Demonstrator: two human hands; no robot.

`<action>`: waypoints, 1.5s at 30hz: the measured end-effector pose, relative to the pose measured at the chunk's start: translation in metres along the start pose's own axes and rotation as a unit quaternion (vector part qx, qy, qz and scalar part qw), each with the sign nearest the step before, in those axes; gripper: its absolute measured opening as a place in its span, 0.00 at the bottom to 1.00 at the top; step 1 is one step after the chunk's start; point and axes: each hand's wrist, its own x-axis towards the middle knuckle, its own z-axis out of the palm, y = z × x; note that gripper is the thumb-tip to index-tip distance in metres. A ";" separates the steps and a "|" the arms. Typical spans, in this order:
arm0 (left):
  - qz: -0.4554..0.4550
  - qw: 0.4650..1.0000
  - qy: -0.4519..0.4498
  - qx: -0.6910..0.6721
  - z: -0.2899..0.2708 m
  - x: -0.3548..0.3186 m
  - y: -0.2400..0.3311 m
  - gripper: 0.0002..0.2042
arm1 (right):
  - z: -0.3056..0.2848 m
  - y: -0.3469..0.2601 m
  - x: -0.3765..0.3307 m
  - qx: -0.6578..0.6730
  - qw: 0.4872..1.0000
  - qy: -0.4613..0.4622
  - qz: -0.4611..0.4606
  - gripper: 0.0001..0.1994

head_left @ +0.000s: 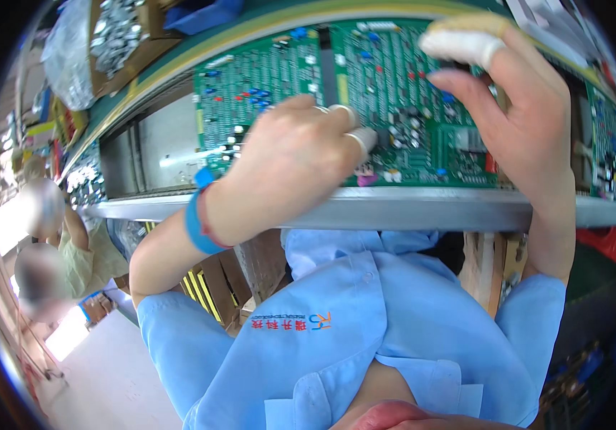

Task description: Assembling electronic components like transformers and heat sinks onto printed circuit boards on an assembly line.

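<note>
Two green circuit boards lie side by side in front of me, a left board (229,75) and a right board (358,75), both filled with small parts. My left hand (297,154), in a blue wristband (197,222), is curled over the inner edges of both. White finger cots cover its fingertips, which are close to a cluster of capacitors (407,129); whatever they pinch is hidden. Above the right board's far corner, my right hand (519,93) curves with thumb and index finger apart. It also wears finger cots, and I make out nothing held in it.
A metal rail (422,208) runs along the near side of the boards. At the far left stand a cardboard box of metal parts (118,43) and a blue bin (204,14). Another board (609,143) sits at the right. Two people (71,251) are off to the left.
</note>
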 end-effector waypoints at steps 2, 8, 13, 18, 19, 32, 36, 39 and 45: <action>-0.014 1.000 0.006 0.005 0.004 -0.003 0.002 0.10 | -0.003 -0.003 -0.002 0.002 1.000 -0.008 0.009 0.12; -0.089 0.994 0.047 -0.035 -0.026 -0.003 -0.023 0.11 | -0.005 -0.011 -0.002 0.053 0.993 0.004 0.103 0.13; -0.308 0.902 0.243 0.182 -0.070 -0.056 -0.179 0.09 | -0.004 -0.013 0.002 0.102 0.982 0.009 0.159 0.13; -0.294 0.873 0.130 0.366 -0.071 -0.110 -0.303 0.11 | 0.002 -0.009 0.005 0.186 0.957 -0.034 0.220 0.15; -0.303 0.874 0.103 0.365 -0.065 -0.105 -0.310 0.12 | 0.004 -0.008 0.006 0.181 0.959 -0.034 0.218 0.15; -0.280 0.899 0.195 0.273 -0.091 -0.088 -0.275 0.09 | 0.069 -0.052 0.071 0.137 0.973 -0.173 0.067 0.13; -0.203 0.896 0.361 0.161 -0.084 -0.106 -0.200 0.11 | 0.117 -0.075 0.092 0.148 0.965 -0.215 0.006 0.11; -0.264 0.917 0.295 0.043 -0.083 -0.131 -0.168 0.10 | 0.146 -0.091 0.095 0.096 0.966 -0.225 -0.083 0.09; -0.400 0.872 0.269 -0.088 -0.065 -0.167 -0.130 0.11 | 0.175 -0.104 0.091 -0.010 0.953 -0.267 -0.146 0.11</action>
